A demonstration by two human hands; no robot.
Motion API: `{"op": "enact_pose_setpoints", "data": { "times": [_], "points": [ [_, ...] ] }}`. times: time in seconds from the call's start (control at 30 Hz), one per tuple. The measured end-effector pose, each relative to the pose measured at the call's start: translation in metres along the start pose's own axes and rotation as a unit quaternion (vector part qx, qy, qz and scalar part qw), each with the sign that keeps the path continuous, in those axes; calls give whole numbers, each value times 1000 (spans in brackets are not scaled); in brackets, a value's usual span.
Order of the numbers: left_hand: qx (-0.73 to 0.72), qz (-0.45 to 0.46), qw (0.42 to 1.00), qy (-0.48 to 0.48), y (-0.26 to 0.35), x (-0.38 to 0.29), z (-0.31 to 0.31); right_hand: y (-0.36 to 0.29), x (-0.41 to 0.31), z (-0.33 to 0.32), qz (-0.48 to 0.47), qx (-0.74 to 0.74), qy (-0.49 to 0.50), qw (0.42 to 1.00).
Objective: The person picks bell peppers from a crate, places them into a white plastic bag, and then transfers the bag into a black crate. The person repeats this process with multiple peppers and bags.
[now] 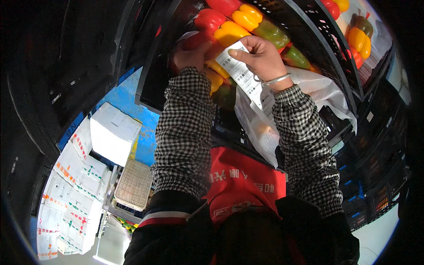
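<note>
My right hand (263, 61) pinches a strip of white printed labels (243, 74) between thumb and fingers; the strip hangs down over a translucent plastic liner (261, 132). My left hand (190, 56) lies in shadow at a red bell pepper (197, 40) on the left side of a black plastic crate (150, 66); whether its fingers grip the pepper is hard to tell. Around the hands lie yellow bell peppers (230, 33), more red ones (209, 20) and green ones (271, 34) in clear wrapping. Checked sleeve covers reach to both wrists.
Another black crate with wrapped peppers (359, 41) stands at the upper right. Stacked white foam boxes (114, 132) and a beige plastic basket (134, 184) are at the lower left, near a blue surface (144, 116). Dark stacked crates (367, 179) stand at the right.
</note>
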State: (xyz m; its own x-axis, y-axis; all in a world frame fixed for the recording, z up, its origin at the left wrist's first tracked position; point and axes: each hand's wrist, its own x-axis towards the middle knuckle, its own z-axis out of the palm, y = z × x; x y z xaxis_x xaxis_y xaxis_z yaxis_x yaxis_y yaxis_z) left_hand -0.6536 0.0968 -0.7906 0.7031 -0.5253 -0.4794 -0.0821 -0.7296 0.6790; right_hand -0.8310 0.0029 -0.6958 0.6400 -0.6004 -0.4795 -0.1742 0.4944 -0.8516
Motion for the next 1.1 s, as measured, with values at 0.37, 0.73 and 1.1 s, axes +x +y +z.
{"op": "enact_pose_setpoints", "data": {
  "times": [0.37, 0.73, 1.1],
  "points": [
    [-232, 46, 965, -114, -24, -2, -6, -20, 45, 19, 13, -57, -19, 998],
    [-518, -163, 831, -118, -29, 11, -7, 4, 38, 62, 0, -11, 55, 998],
    [-212, 135, 962, -109, -34, 0, -9, -1, 54, 68, -73, -279, 136, 948]
  ]
}}
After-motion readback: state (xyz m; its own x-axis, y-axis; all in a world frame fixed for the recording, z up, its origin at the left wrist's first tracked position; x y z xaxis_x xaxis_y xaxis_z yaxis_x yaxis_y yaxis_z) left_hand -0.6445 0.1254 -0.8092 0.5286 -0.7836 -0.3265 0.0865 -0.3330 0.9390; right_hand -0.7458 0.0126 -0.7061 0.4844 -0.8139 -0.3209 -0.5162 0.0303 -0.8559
